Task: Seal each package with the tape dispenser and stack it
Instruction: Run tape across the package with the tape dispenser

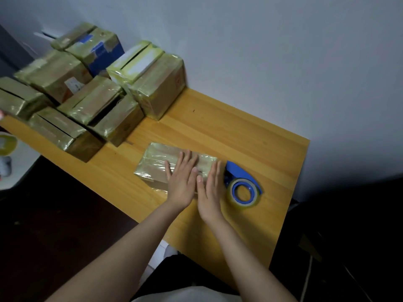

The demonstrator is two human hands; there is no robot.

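1. The package (161,164) lies flat on the bench (239,138), about midway between the wall-side edge and the near edge, in front of the person.
2. Both hands lie flat on it with straight fingers, gripping nothing. The left hand (182,182) covers the middle of the top. The right hand (210,192) lies over the right end, just beside the left.
3. The flat palms look like a smoothing press, meant to rub the tape down so it sticks and to keep the package from sliding.
4. The package is a low brown carton wrapped in glossy, yellowish clear tape. The film is wrinkled along the left end and catches the light in streaks. No open seam is visible, though the hands hide much of the top.
5. The dispenser (242,186), blue with a clear roll, lies on its side just right of the package, toward the bench's right edge. Set down there, it is within easy reach of the right hand.
6. The stack (87,94) of taped packages fills the bench's left end up to the wall. That placement keeps the work area free and leaves only a short move to the left.
7. Sealing here seems nearly done, and stacking is not yet begun.
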